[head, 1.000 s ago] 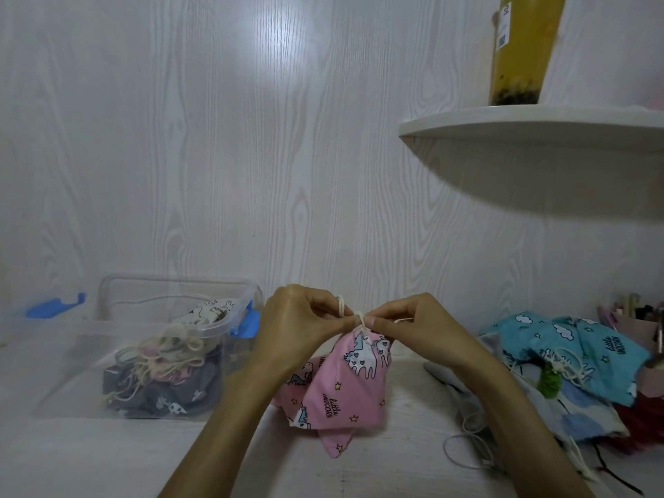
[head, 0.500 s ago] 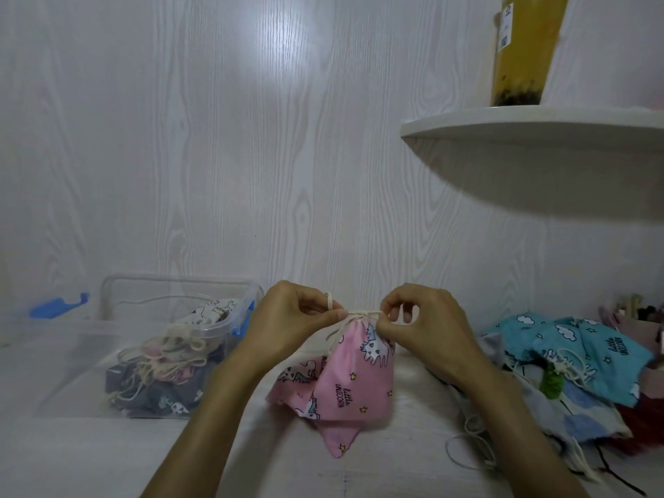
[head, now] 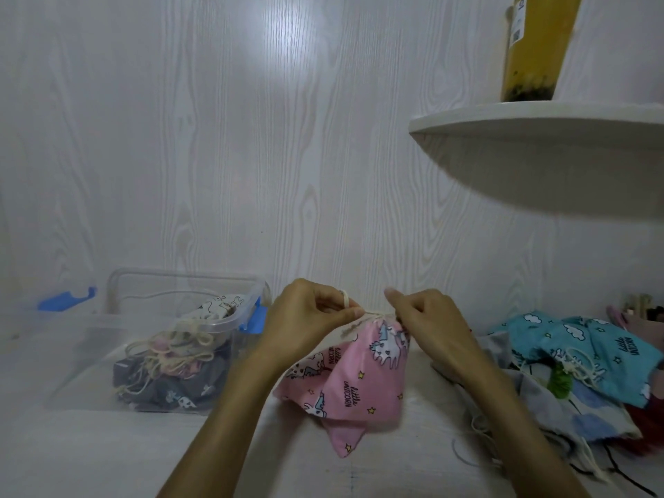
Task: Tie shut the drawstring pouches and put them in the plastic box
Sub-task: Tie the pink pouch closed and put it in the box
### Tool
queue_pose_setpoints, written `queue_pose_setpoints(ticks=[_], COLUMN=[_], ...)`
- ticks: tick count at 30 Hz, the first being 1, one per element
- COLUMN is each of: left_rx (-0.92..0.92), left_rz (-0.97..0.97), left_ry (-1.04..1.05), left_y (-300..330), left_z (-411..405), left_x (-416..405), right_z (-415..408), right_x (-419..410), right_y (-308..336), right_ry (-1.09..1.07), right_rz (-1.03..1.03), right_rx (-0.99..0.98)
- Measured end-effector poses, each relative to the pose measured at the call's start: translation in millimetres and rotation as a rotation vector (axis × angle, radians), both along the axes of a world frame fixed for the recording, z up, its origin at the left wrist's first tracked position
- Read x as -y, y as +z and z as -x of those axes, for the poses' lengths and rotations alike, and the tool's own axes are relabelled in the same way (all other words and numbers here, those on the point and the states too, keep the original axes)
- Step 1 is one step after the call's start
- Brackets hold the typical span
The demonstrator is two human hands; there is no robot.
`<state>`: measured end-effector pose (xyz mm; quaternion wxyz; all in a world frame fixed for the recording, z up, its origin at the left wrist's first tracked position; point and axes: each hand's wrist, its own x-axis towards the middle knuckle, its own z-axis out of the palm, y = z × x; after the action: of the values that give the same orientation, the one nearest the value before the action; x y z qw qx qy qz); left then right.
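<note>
Both hands (head: 366,318) pinch upright pink pouch's (head: 354,386) cinched mouth, pointing up.

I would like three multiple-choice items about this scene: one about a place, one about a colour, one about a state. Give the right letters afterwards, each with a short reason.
1. Where does the plastic box stand, from the person's side?
A. left of the hands
B. right of the hands
C. on the shelf

2. What colour is the pouch being tied?
A. blue
B. grey
C. pink

3. What are the hands doing?
A. resting flat on the table
B. both pinching the drawstring
C. lifting the box

Answers:
1 A: the box sits left of the left hand.
2 C: its fabric is pink with unicorns.
3 B: the left hand and right hand pinch the cord at the pouch's gathered top.
</note>
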<state>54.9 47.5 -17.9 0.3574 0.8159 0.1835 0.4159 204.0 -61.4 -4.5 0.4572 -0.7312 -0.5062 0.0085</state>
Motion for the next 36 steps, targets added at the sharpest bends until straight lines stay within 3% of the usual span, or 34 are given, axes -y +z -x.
queue_pose_setpoints(ticks=[2,3,7,10,13,15,18,21,24,27,32,36], left_rx=[0.021,0.027,-0.001,-0.039,-0.221,-0.419,-0.564,-0.53,-0.52,-0.537,-0.405,-0.213], left_rz=[0.057,0.078,-0.011,0.032,0.037,0.032,0.06,0.147,0.196,0.123,-0.093,-0.141], left_ry=[-0.032,-0.05,0.022,0.036,0.094,0.131,0.21,0.145,0.09,0.151,0.251,0.343], left_y=[2.1,2.9,0.7,3.6,-0.6,-10.2,-28.1,-46.5,-68.9,-85.4,-41.3,19.9], left_z=[0.8,1.0,-3.9,1.7,14.7,19.7,22.8,25.6,26.9,23.0,44.7,80.1], left_x=[-0.8,-0.4,-1.0,-7.0,-13.6,-17.2,-17.0,-8.4,-11.0,-15.0,9.0,-1.6], right_z=[-4.4,-5.6,-1.3,-6.8,-14.8,-17.7,-13.7,-6.3,1.5,5.6,12.0,42.4], right_x=[-1.9,-1.2,1.1,4.5,14.4,10.7,-4.2,-12.8,-19.5,-21.6,-3.5,-3.0], right_y=[6.3,8.0,-0.4,2.4,-0.1,-15.2,-44.1,-63.1,-76.0,-80.8,-47.1,14.5], right_ry=[0.092,0.089,-0.22,0.052,0.406,0.447,0.351,0.263,0.338,0.356,0.443,0.551], right_rz=[-0.03,-0.037,-0.005,0.164,0.44,0.52,0.408,0.391,0.498,0.445,0.354,0.147], right_rx=[-0.287,-0.332,0.139,0.053,0.086,0.116,0.003,-0.077,-0.129,-0.081,-0.162,-0.252])
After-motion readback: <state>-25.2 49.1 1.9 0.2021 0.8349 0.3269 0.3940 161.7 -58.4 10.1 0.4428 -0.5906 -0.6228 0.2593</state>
